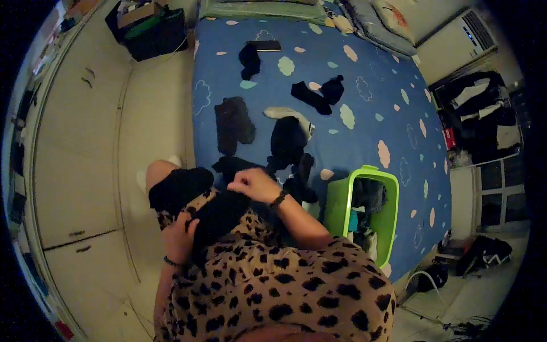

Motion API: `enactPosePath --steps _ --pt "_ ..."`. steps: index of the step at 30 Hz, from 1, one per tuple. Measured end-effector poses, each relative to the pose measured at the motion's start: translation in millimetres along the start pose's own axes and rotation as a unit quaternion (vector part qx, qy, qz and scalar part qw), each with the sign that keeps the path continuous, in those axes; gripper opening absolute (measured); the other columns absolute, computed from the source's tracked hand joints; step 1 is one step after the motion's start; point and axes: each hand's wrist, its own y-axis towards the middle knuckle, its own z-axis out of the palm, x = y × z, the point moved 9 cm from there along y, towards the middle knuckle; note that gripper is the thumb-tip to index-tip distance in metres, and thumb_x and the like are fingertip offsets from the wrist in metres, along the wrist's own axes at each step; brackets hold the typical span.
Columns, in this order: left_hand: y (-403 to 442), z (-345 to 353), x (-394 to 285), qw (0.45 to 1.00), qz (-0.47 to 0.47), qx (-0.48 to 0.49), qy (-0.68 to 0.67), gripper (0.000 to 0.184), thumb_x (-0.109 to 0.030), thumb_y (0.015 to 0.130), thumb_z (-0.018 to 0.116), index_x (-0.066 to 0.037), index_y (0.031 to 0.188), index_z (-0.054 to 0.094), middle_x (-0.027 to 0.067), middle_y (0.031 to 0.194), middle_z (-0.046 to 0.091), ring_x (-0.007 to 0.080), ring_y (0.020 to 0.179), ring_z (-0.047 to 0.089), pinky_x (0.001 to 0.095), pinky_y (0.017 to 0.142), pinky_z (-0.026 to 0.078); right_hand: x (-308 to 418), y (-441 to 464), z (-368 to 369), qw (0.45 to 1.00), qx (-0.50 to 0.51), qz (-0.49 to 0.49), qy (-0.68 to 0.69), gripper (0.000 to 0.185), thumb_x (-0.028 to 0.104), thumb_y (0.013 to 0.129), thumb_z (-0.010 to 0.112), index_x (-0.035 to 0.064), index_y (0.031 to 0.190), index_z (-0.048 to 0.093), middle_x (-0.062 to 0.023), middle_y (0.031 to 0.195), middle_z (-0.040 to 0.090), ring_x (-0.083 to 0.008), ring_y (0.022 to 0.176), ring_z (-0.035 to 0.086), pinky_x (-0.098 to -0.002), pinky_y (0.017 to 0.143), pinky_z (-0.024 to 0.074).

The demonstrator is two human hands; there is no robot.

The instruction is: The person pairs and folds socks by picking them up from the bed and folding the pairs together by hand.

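Note:
Black cloth [219,219] lies across my lap, over the spotted clothing. At its left edge is my left hand [181,233], fingers closed on the cloth. My right hand [250,185] is pinched at the cloth's upper right; its fingertips are too small to make out clearly. Another black piece [179,188] rests over my knee. Just beyond my right hand, dark socks [288,139] are bunched on the bed beside a light grey sock [278,112]. A dark grey pair [233,122] lies flat to their left.
A green basket [389,228] holding clothes stands on the blue bed sheet [387,114] at right. Farther back lie black socks [319,97], another black sock [249,61] and a dark flat object [266,45]. A dark bin [154,40] stands at the upper left.

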Motion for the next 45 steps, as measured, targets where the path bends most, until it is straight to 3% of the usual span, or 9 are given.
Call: enactPosePath --steps 6,12,15,18,23,27,32,37,45 --pt "4.0 -10.8 -9.8 0.998 0.026 -0.048 0.017 0.026 -0.023 0.082 0.069 -0.009 0.099 0.056 0.0134 0.087 0.064 0.033 0.077 0.062 0.0404 0.065 0.048 -108.5 19.9 -195.9 0.855 -0.486 0.071 -0.165 0.015 0.016 0.084 0.061 0.0016 0.081 0.063 -0.0159 0.085 0.063 -0.0324 0.08 0.06 -0.039 0.071 0.0471" --pt "2.4 -33.7 -60.5 0.95 0.287 -0.12 0.024 0.049 -0.011 0.068 0.076 -0.007 0.113 0.056 0.0152 0.114 0.056 0.0324 0.104 0.055 0.0442 0.085 0.045 -253.0 60.4 -243.8 0.766 -0.307 0.272 -0.494 0.029 0.03 0.079 0.066 0.0103 0.1 0.067 -0.0067 0.144 0.037 -0.0251 0.129 0.037 -0.0557 0.098 0.0325" --pt "14.7 -12.8 -73.6 0.958 0.278 0.054 -0.043 0.043 -0.005 0.068 0.073 -0.006 0.109 0.059 0.0147 0.118 0.056 0.0329 0.112 0.053 0.0425 0.095 0.044 -231.3 68.8 -264.7 0.847 -0.377 0.262 -0.269 0.026 0.023 0.081 0.066 0.0082 0.103 0.064 -0.0069 0.124 0.055 -0.0225 0.112 0.053 -0.0418 0.091 0.0411" --pt "25.7 -54.8 -79.1 0.961 0.251 -0.031 -0.111 0.039 0.002 0.073 0.065 -0.006 0.111 0.06 0.0152 0.117 0.057 0.0338 0.107 0.057 0.0416 0.091 0.046 -176.4 92.7 -251.0 0.859 -0.493 -0.004 0.138 0.006 0.01 0.089 0.058 0.0046 0.092 0.06 -0.0034 0.088 0.06 -0.0133 0.082 0.055 -0.0276 0.075 0.0452" --pt "89.5 -73.6 -24.1 0.941 0.049 -0.086 -0.323 0.028 -0.007 0.085 0.061 -0.004 0.112 0.056 0.0144 0.122 0.055 0.0287 0.111 0.055 0.0425 0.091 0.046 58.1 101.6 -122.3 0.909 -0.135 -0.143 0.368 0.009 0.01 0.09 0.051 0.0058 0.097 0.055 0.0003 0.095 0.053 -0.0097 0.093 0.048 -0.0233 0.086 0.0374" --pt "109.1 -33.1 -39.0 0.501 -0.175 0.14 -0.836 0.031 -0.026 0.098 0.048 -0.007 0.123 0.049 0.0121 0.122 0.055 0.0239 0.113 0.053 0.0427 0.094 0.044 128.3 89.4 -40.9 0.888 0.02 -0.12 0.444 0.011 0.011 0.091 0.048 0.0052 0.096 0.056 -0.001 0.096 0.054 -0.0097 0.094 0.048 -0.0238 0.087 0.0378" --pt "91.7 -48.9 -16.5 0.521 -0.122 0.012 -0.845 0.039 -0.029 0.1 0.041 -0.007 0.132 0.042 0.0107 0.128 0.054 0.0266 0.117 0.053 0.047 0.099 0.042 151.8 70.1 -12.5 0.903 0.065 -0.134 0.404 0.014 0.013 0.091 0.05 0.0056 0.101 0.056 0.0007 0.093 0.056 -0.0103 0.086 0.051 -0.0229 0.079 0.0417" --pt "72.5 -83.2 11.6 0.703 -0.111 -0.201 -0.674 0.037 -0.007 0.094 0.05 -0.009 0.129 0.039 0.0087 0.108 0.057 0.016 0.092 0.06 0.0294 0.07 0.053 155.0 74.1 -6.3 0.981 0.056 -0.181 0.051 0.025 0.008 0.09 0.053 0.0022 0.114 0.054 -0.0018 0.097 0.056 -0.0108 0.092 0.054 -0.0234 0.086 0.0419" --pt "58.9 -105.5 -13.4 0.783 -0.039 -0.138 -0.605 0.031 -0.008 0.094 0.051 -0.003 0.124 0.042 0.0048 0.104 0.058 0.0105 0.091 0.057 0.0233 0.076 0.049 211.4 83.9 24.8 0.921 0.137 -0.3 0.208 0.024 0.007 0.083 0.062 0.0027 0.106 0.057 -0.0071 0.107 0.059 -0.0184 0.099 0.056 -0.0292 0.088 0.044"
